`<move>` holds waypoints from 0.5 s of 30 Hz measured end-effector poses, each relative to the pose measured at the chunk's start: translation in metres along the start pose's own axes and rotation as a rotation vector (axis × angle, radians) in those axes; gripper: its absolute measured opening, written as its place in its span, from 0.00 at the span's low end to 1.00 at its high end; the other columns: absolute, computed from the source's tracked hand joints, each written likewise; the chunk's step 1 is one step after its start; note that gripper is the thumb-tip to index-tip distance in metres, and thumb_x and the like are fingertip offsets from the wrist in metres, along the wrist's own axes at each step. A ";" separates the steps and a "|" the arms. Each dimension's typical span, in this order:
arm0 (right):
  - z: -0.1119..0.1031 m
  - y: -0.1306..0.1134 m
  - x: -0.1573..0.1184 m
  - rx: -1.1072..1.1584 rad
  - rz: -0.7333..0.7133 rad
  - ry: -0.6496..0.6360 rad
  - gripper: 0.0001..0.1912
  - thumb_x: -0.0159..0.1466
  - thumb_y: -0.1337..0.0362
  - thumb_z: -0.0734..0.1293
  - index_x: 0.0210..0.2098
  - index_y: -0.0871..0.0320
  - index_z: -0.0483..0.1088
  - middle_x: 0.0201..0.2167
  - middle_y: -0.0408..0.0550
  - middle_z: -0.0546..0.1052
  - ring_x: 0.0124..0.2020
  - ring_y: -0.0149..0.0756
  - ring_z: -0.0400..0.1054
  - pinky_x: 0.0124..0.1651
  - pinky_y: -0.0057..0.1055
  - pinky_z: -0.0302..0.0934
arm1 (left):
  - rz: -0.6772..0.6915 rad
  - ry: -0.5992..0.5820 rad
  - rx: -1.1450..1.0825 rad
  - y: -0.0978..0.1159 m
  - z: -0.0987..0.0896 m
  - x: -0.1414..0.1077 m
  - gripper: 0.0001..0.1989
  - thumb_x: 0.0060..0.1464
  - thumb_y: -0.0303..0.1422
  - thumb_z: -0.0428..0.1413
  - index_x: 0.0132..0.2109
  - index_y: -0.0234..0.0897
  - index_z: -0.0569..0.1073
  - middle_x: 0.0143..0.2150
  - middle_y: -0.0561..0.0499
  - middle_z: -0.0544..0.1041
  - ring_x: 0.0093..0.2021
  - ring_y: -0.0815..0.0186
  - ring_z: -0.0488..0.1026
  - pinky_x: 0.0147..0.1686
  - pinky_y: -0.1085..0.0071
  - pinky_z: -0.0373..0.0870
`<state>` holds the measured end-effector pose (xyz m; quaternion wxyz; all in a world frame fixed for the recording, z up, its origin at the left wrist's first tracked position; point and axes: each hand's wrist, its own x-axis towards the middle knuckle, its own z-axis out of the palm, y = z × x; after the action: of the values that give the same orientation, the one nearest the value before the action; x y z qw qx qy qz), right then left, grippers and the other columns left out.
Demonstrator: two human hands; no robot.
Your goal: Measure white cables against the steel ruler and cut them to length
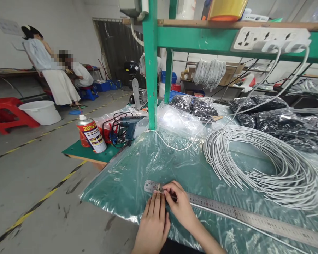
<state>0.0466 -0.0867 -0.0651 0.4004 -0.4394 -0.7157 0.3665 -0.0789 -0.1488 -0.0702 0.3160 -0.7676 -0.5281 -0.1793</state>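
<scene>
A long steel ruler [243, 215] lies on the plastic-covered bench, with a small tan piece near its left end. A thin light-grey cable [228, 218] runs along the ruler's near edge and goes in under my right hand [180, 204]. That hand has thumb and forefinger pinched at the ruler's left end, on the cable; the cable's tip is hidden by the fingers. My left hand [153, 222] lies flat beside it, fingers stretched out and together, fingertips touching the ruler by the tan piece. To the right rests a large coil of grey cables [254, 165].
Bags of black parts [278, 123] lie behind the coil. A green post [151, 77] rises from the bench beneath a shelf with a power strip [270, 38]. A spray can [91, 134] and a heat gun [129, 125] are at left. Two people are farther back.
</scene>
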 end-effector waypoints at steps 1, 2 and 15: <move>-0.002 -0.001 0.000 0.028 0.007 0.008 0.10 0.67 0.62 0.59 0.37 0.57 0.70 0.32 0.46 0.69 0.35 0.33 0.66 0.37 0.28 0.60 | 0.000 -0.004 0.002 0.000 0.000 0.000 0.20 0.57 0.29 0.43 0.52 0.25 0.69 0.50 0.41 0.75 0.50 0.58 0.72 0.46 0.65 0.70; -0.004 -0.002 0.000 0.060 0.016 0.020 0.11 0.67 0.60 0.59 0.38 0.57 0.71 0.32 0.45 0.69 0.33 0.32 0.65 0.36 0.28 0.60 | 0.000 -0.008 0.002 0.001 0.000 0.000 0.20 0.57 0.29 0.44 0.52 0.25 0.69 0.51 0.41 0.75 0.51 0.58 0.72 0.47 0.65 0.70; -0.066 -0.056 0.004 0.269 -0.062 0.329 0.19 0.64 0.47 0.62 0.30 0.57 0.68 0.27 0.44 0.69 0.30 0.31 0.63 0.34 0.28 0.58 | -0.010 0.001 -0.043 0.001 0.006 -0.002 0.24 0.58 0.30 0.45 0.59 0.23 0.62 0.54 0.39 0.73 0.53 0.56 0.70 0.49 0.64 0.69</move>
<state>0.0854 -0.0909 0.0117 0.5782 -0.4135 -0.5984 0.3696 -0.0795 -0.1466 -0.0761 0.2988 -0.7714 -0.5278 -0.1926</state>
